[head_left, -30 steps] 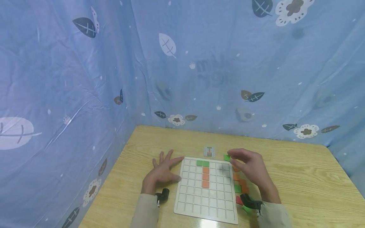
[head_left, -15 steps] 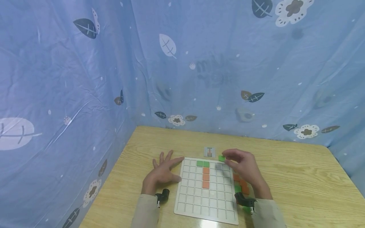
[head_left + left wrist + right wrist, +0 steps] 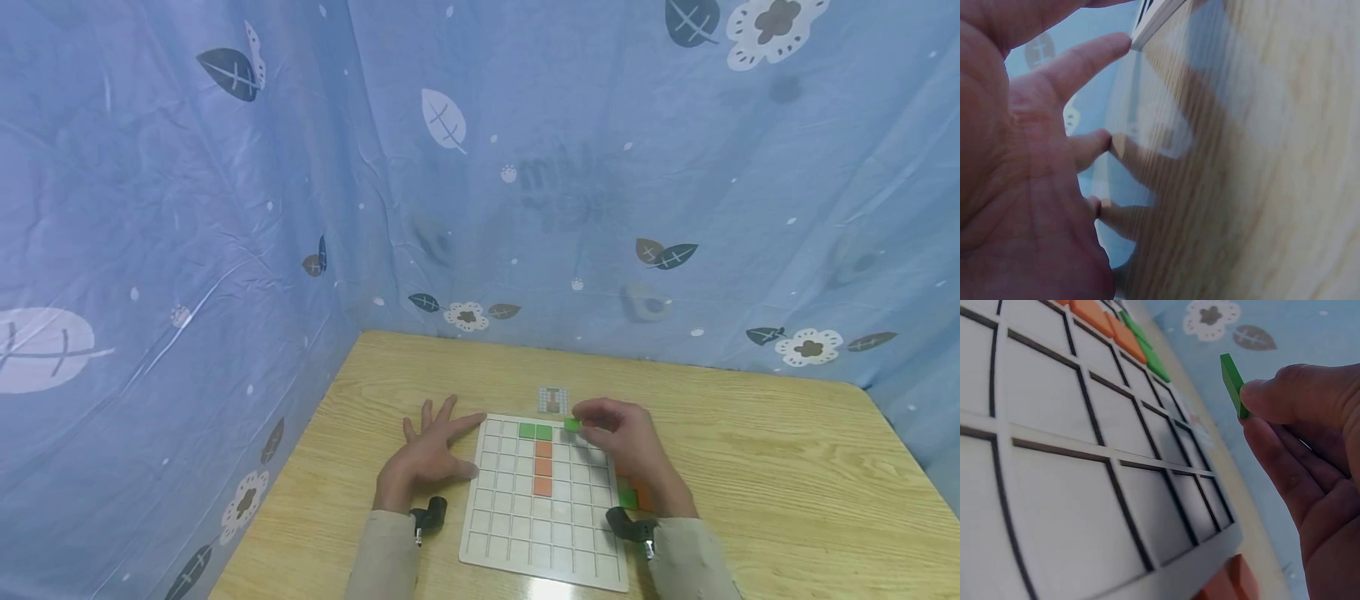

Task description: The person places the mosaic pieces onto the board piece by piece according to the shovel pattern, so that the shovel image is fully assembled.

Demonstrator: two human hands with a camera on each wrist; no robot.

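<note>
Placing a green square tile (image 3: 572,425) seems the step in hand: the right hand (image 3: 626,429) pinches it above the grid board (image 3: 517,527), near its 1 o'clock edge. The left hand (image 3: 426,460), fingers spread, touches the board at 10 o'clock. Next likely calls for lowering it flat, perhaps 3 o'clock of 2 seated green tiles (image 3: 527,431).

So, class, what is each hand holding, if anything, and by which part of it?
The right hand pinches a green tile at its side nearest the palm. The left hand holds nothing; it touches the board.
</note>
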